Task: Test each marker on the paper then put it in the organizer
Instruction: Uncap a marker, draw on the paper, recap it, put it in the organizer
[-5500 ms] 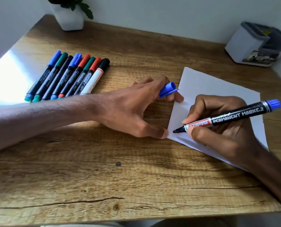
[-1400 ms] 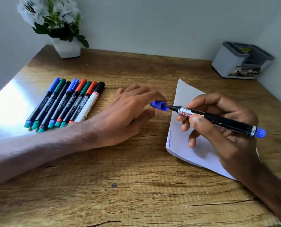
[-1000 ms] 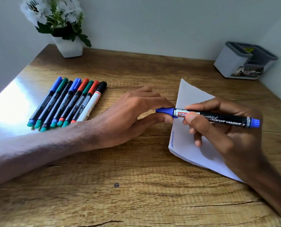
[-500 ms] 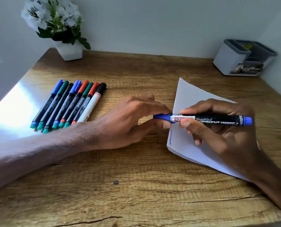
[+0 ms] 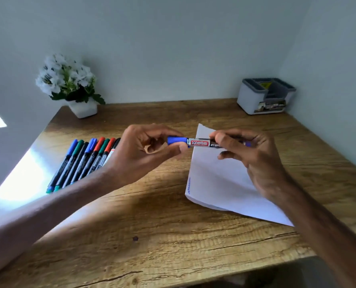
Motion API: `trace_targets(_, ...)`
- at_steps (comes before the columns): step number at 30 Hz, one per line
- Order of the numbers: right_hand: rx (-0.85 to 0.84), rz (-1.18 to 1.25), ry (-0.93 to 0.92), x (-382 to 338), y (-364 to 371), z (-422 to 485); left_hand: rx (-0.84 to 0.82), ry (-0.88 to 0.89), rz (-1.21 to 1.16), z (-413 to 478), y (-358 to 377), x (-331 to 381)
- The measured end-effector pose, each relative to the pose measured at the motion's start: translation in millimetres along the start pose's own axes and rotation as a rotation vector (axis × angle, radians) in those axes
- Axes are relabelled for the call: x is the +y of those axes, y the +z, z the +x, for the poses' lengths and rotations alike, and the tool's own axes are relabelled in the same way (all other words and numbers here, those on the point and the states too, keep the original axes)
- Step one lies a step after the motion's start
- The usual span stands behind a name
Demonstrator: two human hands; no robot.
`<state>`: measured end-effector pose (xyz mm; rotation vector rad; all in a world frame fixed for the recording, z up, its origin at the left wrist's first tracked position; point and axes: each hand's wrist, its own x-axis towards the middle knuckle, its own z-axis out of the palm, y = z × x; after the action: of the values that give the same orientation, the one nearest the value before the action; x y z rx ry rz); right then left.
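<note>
A black permanent marker point(image 5: 200, 143) with a blue cap is held level above the desk, between both hands. My left hand point(image 5: 144, 154) pinches the blue cap point(image 5: 177, 140), which sits on the marker's tip. My right hand point(image 5: 254, 161) grips the barrel; most of the barrel is hidden inside it. Below lies the white paper point(image 5: 220, 179) with a small blue scribble point(image 5: 188, 186) near its left edge. The grey-and-white organizer point(image 5: 256, 100) stands at the desk's far right corner, apart from both hands.
Several capped markers point(image 5: 83, 161) in blue, green, red and black lie in a row on the left of the wooden desk point(image 5: 152, 225). A white pot of white flowers point(image 5: 73, 88) stands at the far left. Walls close the desk at the back and right.
The marker tip left the paper after drawing the blue scribble. The cap went onto the tip, and both hands have since lifted the capped marker higher above the desk.
</note>
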<state>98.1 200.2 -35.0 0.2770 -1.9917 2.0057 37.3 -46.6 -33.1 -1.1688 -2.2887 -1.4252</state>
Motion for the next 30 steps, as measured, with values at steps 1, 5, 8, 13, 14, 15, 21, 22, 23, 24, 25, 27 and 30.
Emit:
trace_targets(1,-0.014,-0.059,0.002,-0.7,-3.5,2.3,0.009,-0.005,-0.029,3.3,0.2,1.7)
trace_targets(5,-0.119,-0.325,-0.084,-12.6,-6.4,7.7,0.044,0.002,-0.113,29.2,8.8,11.4)
trace_targets(8,-0.143,-0.346,-0.133,-22.2,-6.8,15.2,0.064,0.016,-0.147,51.5,20.1,24.2)
trace_targets(13,-0.052,-0.266,-0.181,-29.6,-22.8,34.8,0.141,-0.005,-0.224,81.6,41.0,46.0)
trace_targets(14,-0.025,-0.236,-0.166,-28.4,-27.3,39.4,0.144,-0.018,-0.219,87.7,45.9,44.6)
trace_targets(15,0.011,-0.215,-0.152,-26.7,-32.6,44.6,0.144,-0.033,-0.205,94.0,50.3,41.5)
trace_targets(21,0.41,-0.402,-0.202,-11.2,-79.1,85.7,-0.395,-0.058,0.312,113.2,58.8,4.6)
trace_targets(22,0.455,-0.424,-0.211,-9.0,-86.8,92.5,-0.48,-0.035,0.434,111.9,59.7,0.7)
trace_targets(23,0.495,-0.455,-0.218,-6.1,-94.2,99.8,-0.529,-0.023,0.513,109.9,61.1,-2.0)
trace_targets(24,0.528,-0.492,-0.226,-2.5,-101.0,107.2,-0.564,-0.023,0.559,107.6,63.2,-4.5)
trace_targets(25,0.549,-0.522,-0.238,1.1,-107.6,115.0,-0.597,-0.034,0.584,105.9,65.7,-7.6)
trace_targets(27,0.59,-0.556,-0.271,5.1,-116.7,130.5,-0.641,-0.048,0.587,104.2,69.8,-14.1)
trace_targets(30,0.653,-0.645,-0.334,6.3,-125.2,150.7,-0.658,-0.053,0.57,106.2,70.8,-19.0)
